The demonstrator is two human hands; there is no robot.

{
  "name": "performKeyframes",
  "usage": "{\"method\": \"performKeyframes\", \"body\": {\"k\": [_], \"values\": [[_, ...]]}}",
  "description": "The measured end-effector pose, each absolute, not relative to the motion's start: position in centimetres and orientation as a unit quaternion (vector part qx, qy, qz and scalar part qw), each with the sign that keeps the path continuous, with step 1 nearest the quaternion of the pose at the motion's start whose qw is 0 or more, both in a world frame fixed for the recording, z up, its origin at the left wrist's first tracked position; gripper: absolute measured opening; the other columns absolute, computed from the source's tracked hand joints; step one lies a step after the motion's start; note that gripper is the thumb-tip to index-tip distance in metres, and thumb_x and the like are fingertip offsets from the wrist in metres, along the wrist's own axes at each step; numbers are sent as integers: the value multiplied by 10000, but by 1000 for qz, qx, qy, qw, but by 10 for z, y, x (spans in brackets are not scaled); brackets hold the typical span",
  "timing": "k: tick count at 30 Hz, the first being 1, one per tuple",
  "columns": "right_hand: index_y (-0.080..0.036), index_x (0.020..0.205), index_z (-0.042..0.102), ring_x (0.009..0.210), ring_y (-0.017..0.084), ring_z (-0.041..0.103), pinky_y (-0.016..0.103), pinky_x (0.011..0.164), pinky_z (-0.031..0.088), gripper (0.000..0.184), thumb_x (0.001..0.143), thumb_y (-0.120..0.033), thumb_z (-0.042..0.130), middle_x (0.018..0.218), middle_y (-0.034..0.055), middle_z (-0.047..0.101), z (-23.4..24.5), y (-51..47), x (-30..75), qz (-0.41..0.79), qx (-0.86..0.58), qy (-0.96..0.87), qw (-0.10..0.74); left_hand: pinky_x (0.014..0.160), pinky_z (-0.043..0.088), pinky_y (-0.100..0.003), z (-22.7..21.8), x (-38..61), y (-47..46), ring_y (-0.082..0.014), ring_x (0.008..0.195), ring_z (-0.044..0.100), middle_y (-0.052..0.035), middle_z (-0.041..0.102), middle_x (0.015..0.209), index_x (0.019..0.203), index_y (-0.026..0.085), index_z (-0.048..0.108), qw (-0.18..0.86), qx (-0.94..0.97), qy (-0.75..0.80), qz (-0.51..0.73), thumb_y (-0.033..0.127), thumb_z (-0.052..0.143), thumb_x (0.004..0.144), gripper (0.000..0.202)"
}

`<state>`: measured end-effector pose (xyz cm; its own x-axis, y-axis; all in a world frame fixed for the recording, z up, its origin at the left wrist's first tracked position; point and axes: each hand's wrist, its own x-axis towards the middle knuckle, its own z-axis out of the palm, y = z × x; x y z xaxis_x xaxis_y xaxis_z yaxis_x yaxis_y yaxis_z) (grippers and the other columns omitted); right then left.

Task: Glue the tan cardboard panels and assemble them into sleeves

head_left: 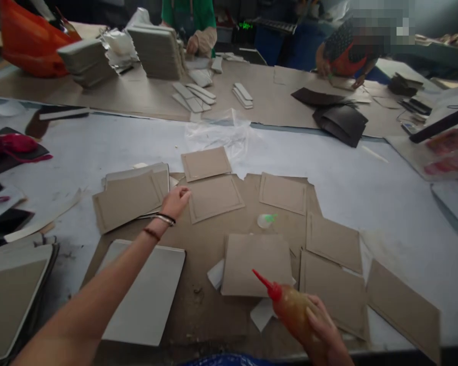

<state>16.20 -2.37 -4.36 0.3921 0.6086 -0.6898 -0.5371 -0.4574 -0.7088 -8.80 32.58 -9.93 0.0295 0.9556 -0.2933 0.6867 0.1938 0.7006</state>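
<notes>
My left hand (pixel 174 202) reaches far forward, fingers curled at the left edge of a grey board rectangle (pixel 215 197) with a glue line round its rim. A stack of similar boards (pixel 130 198) lies just left of that hand. My right hand (pixel 324 330) grips an amber glue bottle (pixel 290 306) with a red nozzle pointing up-left, over a plain board (pixel 256 264). More boards (pixel 283 192) lie spread over a brown cardboard sheet (pixel 206 244). A small white cap (pixel 266 220) sits among them.
A white sheet (pixel 147 292) lies near the front left, a stack of boards (pixel 11 295) at the far left edge. Crumpled clear plastic (pixel 217 132) lies further back. Across the table two other people (pixel 198 35) work beside tall piles of boards (pixel 158 51) and dark covers (pixel 341 122).
</notes>
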Motion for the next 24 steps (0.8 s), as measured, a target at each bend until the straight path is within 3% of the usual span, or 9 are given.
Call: {"method": "performKeyframes", "body": {"k": [2, 6, 10, 16, 24], "values": [[-212, 937, 530, 695, 187, 576, 271, 579, 468, 436, 612, -434, 718, 829, 35, 621, -42, -16, 157, 532, -663, -25, 526, 686, 439, -292, -96, -93, 269, -172, 697, 580, -34, 627, 733, 958, 148, 573, 412, 651, 615, 167, 342, 491, 727, 312], [-208, 933, 504, 665, 176, 554, 267, 560, 452, 473, 590, -444, 729, 791, 26, 606, -49, 2, 153, 460, -727, -109, 498, 674, 432, -280, -97, -88, 154, -170, 699, 576, -31, 625, 729, 810, 178, 562, 471, 659, 572, 130, 363, 488, 701, 226], [-201, 929, 506, 712, 208, 559, 317, 614, 461, 463, 598, -469, 688, 794, 37, 592, -65, 24, 151, 367, -780, -256, 438, 655, 420, -274, -112, -68, 84, -168, 674, 579, -29, 613, 700, 794, 182, 522, 509, 594, 614, 106, 316, 510, 695, 167], [-206, 901, 515, 813, 228, 547, 370, 740, 449, 332, 650, -398, 617, 874, 48, 562, -75, 42, 141, 237, -798, -397, 387, 597, 402, -274, -140, -52, 59, -160, 589, 529, 12, 529, 593, 721, 190, 463, 515, 557, 637, 136, 291, 512, 683, 119], [-198, 878, 514, 714, 188, 545, 321, 663, 461, 322, 633, -367, 636, 803, 20, 570, -79, 19, 133, 268, -791, -345, 428, 541, 408, -272, -149, -52, 58, -150, 536, 500, 27, 497, 558, 656, 208, 428, 514, 560, 625, 179, 344, 501, 647, 155]]}}
